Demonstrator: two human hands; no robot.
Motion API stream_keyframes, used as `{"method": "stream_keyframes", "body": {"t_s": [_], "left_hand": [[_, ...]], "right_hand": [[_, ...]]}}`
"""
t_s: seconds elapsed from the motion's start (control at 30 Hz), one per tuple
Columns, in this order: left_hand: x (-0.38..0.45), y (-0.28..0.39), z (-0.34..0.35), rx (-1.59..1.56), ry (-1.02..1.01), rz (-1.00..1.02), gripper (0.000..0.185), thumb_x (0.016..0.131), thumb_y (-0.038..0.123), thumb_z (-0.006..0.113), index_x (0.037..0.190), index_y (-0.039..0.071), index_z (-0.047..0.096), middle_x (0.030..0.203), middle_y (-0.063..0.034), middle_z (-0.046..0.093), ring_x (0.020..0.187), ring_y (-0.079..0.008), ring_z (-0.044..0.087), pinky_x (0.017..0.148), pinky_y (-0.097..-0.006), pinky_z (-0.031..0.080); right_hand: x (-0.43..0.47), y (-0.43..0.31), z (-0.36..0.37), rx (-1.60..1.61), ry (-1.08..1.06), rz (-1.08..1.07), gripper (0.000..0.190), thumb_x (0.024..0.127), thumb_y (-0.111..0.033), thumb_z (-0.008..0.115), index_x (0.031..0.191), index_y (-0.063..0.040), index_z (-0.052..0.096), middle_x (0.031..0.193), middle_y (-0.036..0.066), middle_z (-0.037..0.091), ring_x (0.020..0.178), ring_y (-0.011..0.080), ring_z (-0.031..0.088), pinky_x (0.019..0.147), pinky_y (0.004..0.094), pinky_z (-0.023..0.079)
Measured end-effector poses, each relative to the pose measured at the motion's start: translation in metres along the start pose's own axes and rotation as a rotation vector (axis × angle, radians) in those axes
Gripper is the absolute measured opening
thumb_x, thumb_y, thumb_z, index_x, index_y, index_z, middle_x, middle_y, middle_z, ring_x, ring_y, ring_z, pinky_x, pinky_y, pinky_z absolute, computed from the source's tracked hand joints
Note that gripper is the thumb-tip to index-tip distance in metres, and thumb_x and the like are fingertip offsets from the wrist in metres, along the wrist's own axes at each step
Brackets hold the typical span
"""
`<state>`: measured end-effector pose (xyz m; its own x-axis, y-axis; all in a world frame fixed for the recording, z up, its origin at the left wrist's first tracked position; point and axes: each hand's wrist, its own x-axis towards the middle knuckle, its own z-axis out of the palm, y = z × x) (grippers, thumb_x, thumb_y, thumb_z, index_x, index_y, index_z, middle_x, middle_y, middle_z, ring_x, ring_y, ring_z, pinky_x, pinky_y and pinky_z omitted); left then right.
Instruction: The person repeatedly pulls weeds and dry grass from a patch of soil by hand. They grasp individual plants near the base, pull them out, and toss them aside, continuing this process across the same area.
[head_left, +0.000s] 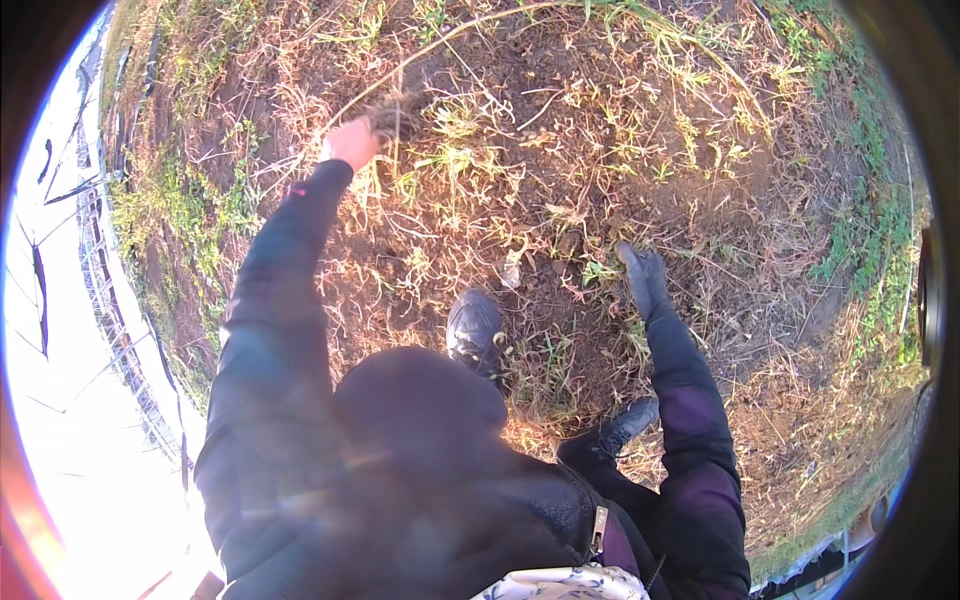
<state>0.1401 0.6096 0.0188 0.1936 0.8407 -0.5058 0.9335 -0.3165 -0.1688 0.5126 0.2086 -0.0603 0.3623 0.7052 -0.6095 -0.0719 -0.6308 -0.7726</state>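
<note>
My bare left hand (352, 144) is closed at the upper left, beyond the end of a dark sleeve. It grips a pulled weed whose dark, soil-covered root clump (397, 120) shows blurred beside the fingers. A long dry stalk (450, 34) arcs away from near this fist towards the top of the view. My right hand (643, 276), in a dark glove, hangs low over the ground at centre right, near a small green weed (598, 271). Its fingers point away from me, and their undersides are hidden.
My dark shoes, one forward (475, 330) and one further back (634, 421), stand on soil (705, 184) strewn with dry stems and grass tufts. Green plants (862, 217) grow along the right. At the left, glare washes out a fence-like structure (101, 247).
</note>
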Motion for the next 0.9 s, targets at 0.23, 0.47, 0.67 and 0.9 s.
{"method": "stream_keyframes", "body": {"t_s": [0.23,0.47,0.67,0.9], "left_hand": [[0.012,0.037,-0.012,-0.370,0.319,0.347,0.050,0.083,-0.005,0.046,0.132,0.000,0.041,0.123,-0.0270,0.051,0.114,-0.0402,0.052,0.094,-0.0431,0.044],[0.085,0.021,-0.030,0.111,0.101,0.072,0.046,0.088,0.012,0.044,0.134,0.006,0.042,0.114,-0.0211,0.063,0.100,-0.0364,0.064,0.085,-0.0475,0.050],[0.108,-0.003,-0.027,0.167,0.125,-0.091,0.032,0.088,0.016,0.048,0.114,0.004,0.061,0.111,-0.0201,0.066,0.103,-0.0340,0.065,0.087,-0.0460,0.051],[0.096,-0.001,-0.027,0.052,0.194,-0.146,0.025,0.084,0.020,0.052,0.097,0.007,0.069,0.099,-0.0190,0.069,0.093,-0.0360,0.067,0.077,-0.0479,0.053]], "right_hand": [[-0.009,-0.020,-0.001,0.205,-0.117,0.066,0.044,0.089,-0.034,0.062,0.108,0.006,0.066,0.085,0.002,0.062,0.070,0.0087,0.055,0.061,0.0277,0.048],[-0.004,-0.016,-0.002,-0.018,-0.084,0.047,0.053,0.087,-0.036,0.062,0.116,0.008,0.062,0.098,0.010,0.068,0.085,0.0149,0.059,0.078,0.0295,0.047],[-0.009,-0.018,-0.002,0.024,-0.053,0.060,0.056,0.087,-0.039,0.062,0.117,0.008,0.062,0.105,0.014,0.067,0.093,0.0164,0.060,0.082,0.0304,0.047],[-0.005,-0.021,0.002,0.084,-0.014,0.131,0.054,0.086,-0.035,0.062,0.119,0.009,0.060,0.108,0.013,0.066,0.093,0.0169,0.060,0.082,0.0321,0.048]]}}
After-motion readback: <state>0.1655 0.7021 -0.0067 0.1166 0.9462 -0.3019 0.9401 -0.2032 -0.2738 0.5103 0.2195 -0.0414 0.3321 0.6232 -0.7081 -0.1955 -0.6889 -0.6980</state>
